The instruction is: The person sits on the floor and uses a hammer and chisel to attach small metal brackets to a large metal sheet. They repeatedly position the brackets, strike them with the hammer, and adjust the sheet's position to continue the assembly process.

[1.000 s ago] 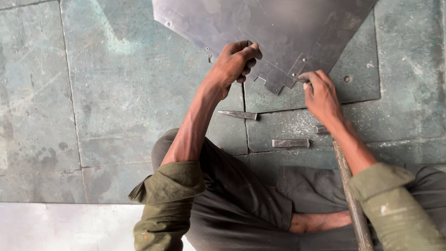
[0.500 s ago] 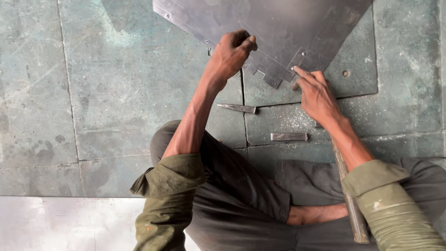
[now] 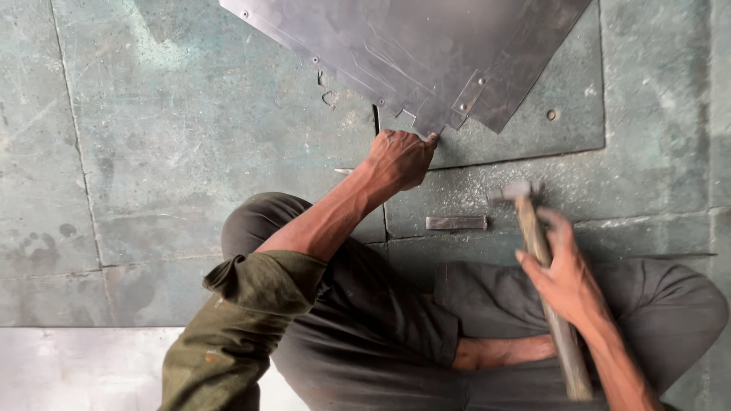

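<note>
A grey sheet-metal piece (image 3: 426,53) with riveted seams lies on the stone floor at the top of the head view. My left hand (image 3: 400,158) is closed at its near corner, thumb pressed against the edge; whatever it may pinch is hidden. My right hand (image 3: 567,274) grips the wooden handle of a hammer (image 3: 537,236), whose metal head (image 3: 518,190) hovers blurred to the right of the left hand, apart from the sheet. I sit cross-legged in dark trousers.
A short flat metal bar (image 3: 455,223) lies on the floor between my hands. A thin metal rod (image 3: 344,171) pokes out from behind my left wrist. A light metal sheet (image 3: 76,369) lies at the lower left. Floor slab joints run under the work.
My right hand left the sheet's corner, drew back toward my lap and took up the hammer. My left hand slid to the sheet's near corner. The view moved closer.
</note>
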